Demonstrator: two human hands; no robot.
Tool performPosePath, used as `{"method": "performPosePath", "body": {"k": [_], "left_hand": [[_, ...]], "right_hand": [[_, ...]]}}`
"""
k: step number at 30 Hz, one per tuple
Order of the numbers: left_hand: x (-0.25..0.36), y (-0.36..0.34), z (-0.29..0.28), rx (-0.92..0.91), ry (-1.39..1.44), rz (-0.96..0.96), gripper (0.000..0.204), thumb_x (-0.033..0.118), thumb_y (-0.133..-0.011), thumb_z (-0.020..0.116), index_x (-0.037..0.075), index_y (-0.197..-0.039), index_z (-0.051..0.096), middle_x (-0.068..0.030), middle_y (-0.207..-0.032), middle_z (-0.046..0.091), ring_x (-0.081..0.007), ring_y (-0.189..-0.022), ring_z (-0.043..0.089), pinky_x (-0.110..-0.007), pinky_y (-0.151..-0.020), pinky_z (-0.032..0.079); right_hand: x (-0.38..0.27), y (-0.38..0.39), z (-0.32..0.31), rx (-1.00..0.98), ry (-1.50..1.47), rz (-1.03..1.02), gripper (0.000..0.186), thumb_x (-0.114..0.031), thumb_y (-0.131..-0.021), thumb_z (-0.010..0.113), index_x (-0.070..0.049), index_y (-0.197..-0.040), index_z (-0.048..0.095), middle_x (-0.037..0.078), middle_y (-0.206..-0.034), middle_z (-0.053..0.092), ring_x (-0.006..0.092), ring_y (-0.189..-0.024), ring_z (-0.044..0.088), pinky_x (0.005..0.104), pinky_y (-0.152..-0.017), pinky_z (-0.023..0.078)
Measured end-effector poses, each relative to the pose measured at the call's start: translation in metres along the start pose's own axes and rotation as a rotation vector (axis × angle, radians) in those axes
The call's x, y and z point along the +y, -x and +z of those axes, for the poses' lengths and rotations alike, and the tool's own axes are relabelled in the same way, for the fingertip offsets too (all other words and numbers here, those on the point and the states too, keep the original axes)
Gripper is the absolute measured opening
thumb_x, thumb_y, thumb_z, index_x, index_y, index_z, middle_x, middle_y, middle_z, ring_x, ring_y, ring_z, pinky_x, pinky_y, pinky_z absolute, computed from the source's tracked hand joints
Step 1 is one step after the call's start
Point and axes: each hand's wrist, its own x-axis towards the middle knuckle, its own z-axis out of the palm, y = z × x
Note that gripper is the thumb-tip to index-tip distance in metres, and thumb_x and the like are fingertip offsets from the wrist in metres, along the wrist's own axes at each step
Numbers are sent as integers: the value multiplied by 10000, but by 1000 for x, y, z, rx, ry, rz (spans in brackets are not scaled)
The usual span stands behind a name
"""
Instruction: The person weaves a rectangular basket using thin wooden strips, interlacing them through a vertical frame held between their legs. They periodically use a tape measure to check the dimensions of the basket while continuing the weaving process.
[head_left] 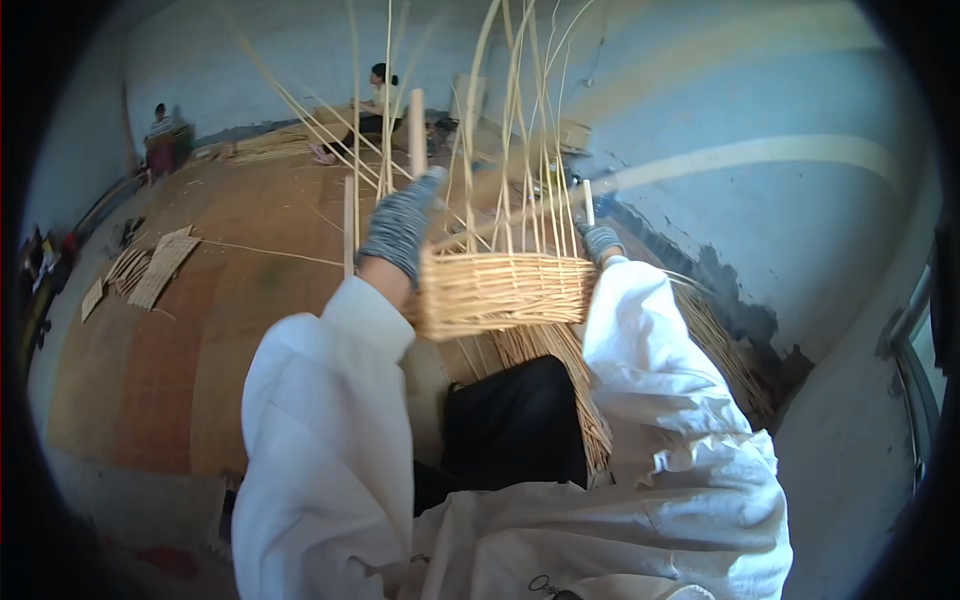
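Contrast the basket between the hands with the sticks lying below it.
Build: the basket has a tightly woven side; the sticks lie unwoven, side by side.
Position: the basket is up between the left hand and right hand; the sticks lie lower.
Outline: the basket has tall stalks rising from it; the sticks lie flat.
Shared: straw colour.

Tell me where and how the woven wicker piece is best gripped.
Likely by its two ends, one hand from each side, where the left hand and right hand are now: the woven wicker piece is wide and low, and tall canes rise from its top, crowding access from above.
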Motion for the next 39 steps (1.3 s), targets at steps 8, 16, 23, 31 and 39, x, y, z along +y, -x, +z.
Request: {"method": "performPosePath", "body": {"k": [8,16,23,31,39], "left_hand": [[-182,46,-201,343,347,-376,179,198,-814,690,82,-912,595,-11,-671,555,-104,-481,477,-245,-405,380],[-279,12,-242,323,316,-262,260,265,-891,577,32,-1006,591,-66,-800,585,-183,-625,540,-289,-492,467],[-250,83,-224,286,-186,-101,391,350,-922,502,14,-1115,557,-83,-896,585,-223,-849,567,-302,-754,486],[-240,134,-155,672,-441,189,574,166,-705,742,-23,-1183,486,-168,-1124,538,-274,-1026,558,-350,-898,453],[-255,121,-187,747,-638,50,607,106,-646,756,-54,-1161,478,-195,-1108,564,-285,-1033,567,-359,-939,431]], "right_hand": [[17,117,103,-476,374,97,732,-677,-803,442,8,-921,669,215,-830,652,359,-835,631,433,-779,469],[67,114,179,-407,396,269,793,-716,-765,448,15,-990,656,279,-965,622,407,-999,584,433,-877,439],[42,121,169,-398,367,341,621,-595,-812,514,-6,-952,650,236,-918,643,308,-884,642,405,-762,496],[-203,307,142,-500,-43,-965,207,-269,-817,639,-64,-842,659,126,-748,635,266,-646,627,347,-597,508],[-265,306,213,-638,446,-864,384,-366,-861,508,4,-851,610,191,-757,638,341,-716,637,443,-639,502]]}}
